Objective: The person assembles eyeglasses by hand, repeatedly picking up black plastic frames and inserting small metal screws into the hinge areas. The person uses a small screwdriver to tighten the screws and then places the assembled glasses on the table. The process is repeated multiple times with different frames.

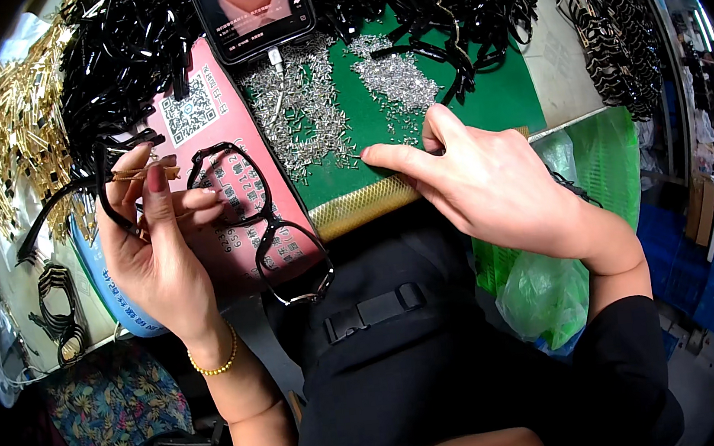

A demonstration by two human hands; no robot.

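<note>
My left hand (pixel 159 244) is closed round a black eyeglass frame (pixel 266 211), near its hinge end. The lens openings hang tilted to the right of the fingers, and one black temple arm (pixel 59 199) sticks out to the left. A narrow ridged gold-brown piece (pixel 137 173) shows at the fingertips; I cannot tell what it is. My right hand (pixel 478 171) is over the green mat (pixel 484 105), one finger stretched out to the edge of a spread of small silver screws (pixel 302 115). The other fingers are bent, their tips partly hidden. A denser screw pile (pixel 398 79) lies just beyond.
A phone (pixel 256 11) with a white cable stands behind the screws. Heaps of black temple arms (pixel 122 56) and gold ones (pixel 22 136) line the far left; more black parts (pixel 456 4) lie behind the mat. A pink printed sheet (pixel 181 167) lies left. Green plastic bags (pixel 547 290) hang right.
</note>
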